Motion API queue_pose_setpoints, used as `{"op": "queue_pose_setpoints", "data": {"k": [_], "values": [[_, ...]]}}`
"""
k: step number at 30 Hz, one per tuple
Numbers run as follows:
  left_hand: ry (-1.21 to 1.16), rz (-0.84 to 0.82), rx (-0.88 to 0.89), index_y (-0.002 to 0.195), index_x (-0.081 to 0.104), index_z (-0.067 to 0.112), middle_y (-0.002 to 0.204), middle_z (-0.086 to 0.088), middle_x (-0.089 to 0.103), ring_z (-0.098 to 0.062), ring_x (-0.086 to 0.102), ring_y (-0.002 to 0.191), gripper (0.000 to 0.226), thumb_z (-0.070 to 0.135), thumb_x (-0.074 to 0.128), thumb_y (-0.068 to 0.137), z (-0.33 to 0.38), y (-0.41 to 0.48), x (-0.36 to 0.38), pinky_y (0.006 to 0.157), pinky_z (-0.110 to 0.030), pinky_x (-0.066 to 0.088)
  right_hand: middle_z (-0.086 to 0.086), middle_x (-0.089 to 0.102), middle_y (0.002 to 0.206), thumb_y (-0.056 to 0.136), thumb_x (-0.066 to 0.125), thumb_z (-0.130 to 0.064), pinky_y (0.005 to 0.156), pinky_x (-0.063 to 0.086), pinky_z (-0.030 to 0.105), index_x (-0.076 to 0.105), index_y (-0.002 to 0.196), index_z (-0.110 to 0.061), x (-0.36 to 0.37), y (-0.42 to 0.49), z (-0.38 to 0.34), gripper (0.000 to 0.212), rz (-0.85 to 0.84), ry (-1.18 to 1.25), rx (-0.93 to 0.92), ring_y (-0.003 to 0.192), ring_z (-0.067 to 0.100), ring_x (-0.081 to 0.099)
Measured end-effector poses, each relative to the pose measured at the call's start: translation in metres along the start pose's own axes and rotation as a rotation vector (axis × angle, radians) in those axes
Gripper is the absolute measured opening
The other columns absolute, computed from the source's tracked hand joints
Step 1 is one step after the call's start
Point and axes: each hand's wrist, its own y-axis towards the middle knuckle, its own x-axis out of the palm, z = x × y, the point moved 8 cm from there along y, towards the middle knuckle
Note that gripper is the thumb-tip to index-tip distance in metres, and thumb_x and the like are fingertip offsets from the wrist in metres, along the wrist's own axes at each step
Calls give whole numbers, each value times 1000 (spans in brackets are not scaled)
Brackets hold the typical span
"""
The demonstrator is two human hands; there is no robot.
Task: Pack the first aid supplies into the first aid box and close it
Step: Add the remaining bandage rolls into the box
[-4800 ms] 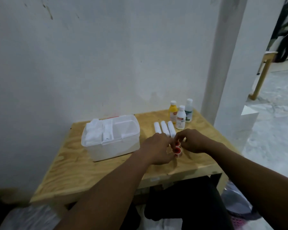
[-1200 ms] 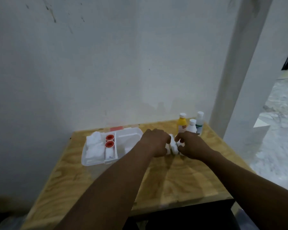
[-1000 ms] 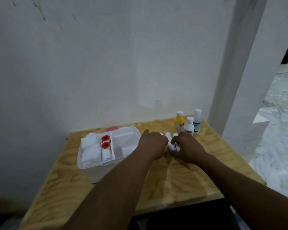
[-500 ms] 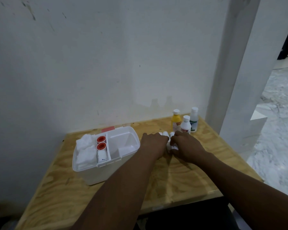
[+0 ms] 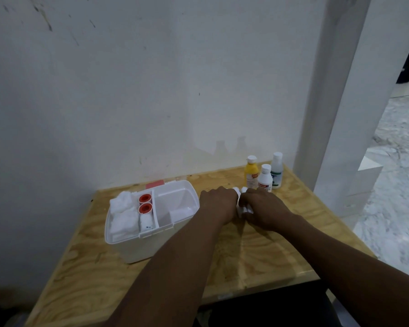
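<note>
The white first aid box (image 5: 137,249) stands open on the left of the wooden table (image 5: 265,256). Its tray holds white cotton wads (image 5: 124,212) and two red-capped tape rolls (image 5: 145,204), with a white roll below them. Right of the box, my left hand (image 5: 219,204) and my right hand (image 5: 265,208) are closed side by side over white bandage rolls (image 5: 242,200) lying on the table. Only the roll ends show between my fingers. Three bottles stand behind: a yellow bottle (image 5: 251,172), a small white bottle (image 5: 265,178) and a clear bottle (image 5: 276,169).
A white wall runs along the table's far edge. A white pillar (image 5: 335,95) rises just past the table's right corner. The box's right compartment (image 5: 177,201) holds something white at its bottom. A red piece (image 5: 154,184) shows behind the box.
Since 4.8 s ago the red-capped tape rolls have gone from the table into the box tray. Over the last second both hands stayed closed over the bandage rolls, with the view shifting slightly.
</note>
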Motion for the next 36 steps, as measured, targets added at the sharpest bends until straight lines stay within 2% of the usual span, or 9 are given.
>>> {"op": "queue_pose_setpoints", "data": {"k": [3, 7, 11, 15, 19, 24, 28, 32, 36], "values": [[-16, -3, 0, 118, 57, 20, 113, -6, 65, -29, 64, 103, 25, 27, 61, 95, 0, 2, 2, 87, -43, 46, 4, 64, 100, 89, 59, -27, 63, 38, 28, 64, 105, -20, 0, 0, -4, 18, -8, -47, -19, 88, 21, 60], [-15, -18, -23, 121, 62, 20, 113, -6, 65, -28, 64, 103, 28, 28, 62, 94, -4, 3, 3, 87, -42, 46, 6, 66, 104, 89, 59, -33, 69, 47, 33, 60, 118, -24, 0, -1, -5, 30, -16, -95, -22, 92, 24, 61], [6, -32, -37, 118, 62, 18, 112, -6, 65, -28, 65, 102, 28, 27, 65, 91, -8, 5, -1, 88, -40, 48, 6, 64, 103, 90, 56, -37, 69, 43, 33, 58, 121, -32, 2, -3, -8, 31, -4, -142, -47, 91, 26, 59], [45, 10, -34, 120, 60, 18, 113, -6, 63, -27, 63, 104, 35, 25, 69, 87, -12, 5, -18, 89, -41, 47, 6, 63, 99, 90, 54, -37, 67, 33, 31, 64, 117, -35, -3, -3, -12, 29, 27, -162, -39, 89, 27, 59], [-58, 51, -65, 117, 65, 21, 113, -3, 66, -25, 64, 101, 37, 30, 72, 81, -26, 7, -41, 92, -44, 52, 3, 66, 97, 88, 58, -36, 71, 30, 30, 69, 110, -35, -6, -1, -13, 25, 40, -104, -11, 90, 24, 60], [-239, 126, -82, 111, 72, 24, 112, 2, 67, -22, 63, 101, 49, 44, 87, 69, -57, -4, -84, 80, -34, 49, -7, 75, 97, 79, 63, -38, 75, 48, 30, 73, 102, -33, -19, 5, -14, 26, 61, 100, 64, 88, 14, 66], [-365, 220, -110, 100, 71, 23, 111, 0, 66, -20, 63, 97, 37, 38, 87, 71, -90, -21, -120, 83, -34, 52, -11, 70, 88, 62, 61, -52, 81, 50, 36, 70, 93, -33, -38, 14, -20, 39, 54, 313, 148, 87, 10, 64], [-453, 113, -113, 98, 71, 15, 79, 0, 75, -13, 71, 68, 29, 30, 85, 78, -124, -41, -130, 57, -18, 52, -9, 66, 77, 67, 72, -32, 72, 56, 38, 65, 87, -29, -57, 24, -33, 21, 117, 405, 131, 73, 9, 62], [-481, 44, -135, 101, 69, 10, 82, -5, 79, -20, 78, 74, 25, 22, 82, 82, -152, -59, -121, 77, -33, 63, -1, 65, 76, 73, 68, -21, 64, 50, 35, 60, 92, -24, -81, 32, -63, 21, 234, 474, 77, 70, 15, 61]]}}
